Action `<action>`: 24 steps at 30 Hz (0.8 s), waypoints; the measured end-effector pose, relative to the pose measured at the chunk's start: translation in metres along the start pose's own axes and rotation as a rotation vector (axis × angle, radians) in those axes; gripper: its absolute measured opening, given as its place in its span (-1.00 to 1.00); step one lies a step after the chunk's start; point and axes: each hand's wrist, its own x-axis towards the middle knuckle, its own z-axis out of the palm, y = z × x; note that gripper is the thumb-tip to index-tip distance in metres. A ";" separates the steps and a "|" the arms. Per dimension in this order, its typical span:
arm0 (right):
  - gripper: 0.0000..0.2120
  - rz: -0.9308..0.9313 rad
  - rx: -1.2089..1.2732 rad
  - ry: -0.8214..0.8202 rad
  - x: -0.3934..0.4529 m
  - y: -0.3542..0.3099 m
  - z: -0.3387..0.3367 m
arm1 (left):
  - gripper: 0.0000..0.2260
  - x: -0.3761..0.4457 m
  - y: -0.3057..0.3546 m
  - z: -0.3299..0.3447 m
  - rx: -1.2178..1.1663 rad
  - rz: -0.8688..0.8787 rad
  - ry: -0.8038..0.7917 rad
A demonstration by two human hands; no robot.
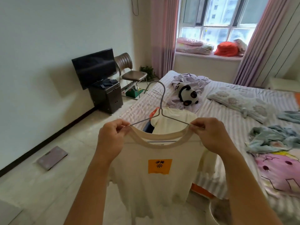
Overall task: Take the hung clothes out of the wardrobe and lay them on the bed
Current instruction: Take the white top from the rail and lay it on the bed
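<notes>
A cream T-shirt (155, 184) with an orange patch on its chest hangs on a thin grey wire hanger (159, 109) in front of me, over the floor beside the bed (227, 114). My left hand (112, 138) pinches the collar and the hanger at the shirt's left shoulder. My right hand (209, 135) pinches them at the right shoulder. Behind the hanger, another cream garment (173, 120) lies on the bed's near edge on top of darker clothes. The wardrobe is out of view.
On the bed lie a panda plush (188, 95), a purple garment (190, 78), a pillow (240, 103), light blue clothes (272, 137) and a pink cartoon blanket (279, 169). A TV (95, 67) on a dark cabinet, a chair (129, 70) and a floor scale (52, 157) stand left.
</notes>
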 end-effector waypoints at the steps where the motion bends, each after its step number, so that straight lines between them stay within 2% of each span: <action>1: -0.89 0.019 -0.006 0.007 0.009 0.008 0.001 | -0.92 0.012 -0.003 0.010 0.007 0.004 -0.017; 17: -0.91 0.281 -0.190 0.061 0.169 0.078 0.054 | -0.94 0.240 -0.074 0.141 -0.003 0.105 -0.344; 24: -0.89 0.388 -0.191 0.093 0.228 0.113 0.070 | -0.94 0.303 -0.085 0.195 -0.039 0.084 -0.394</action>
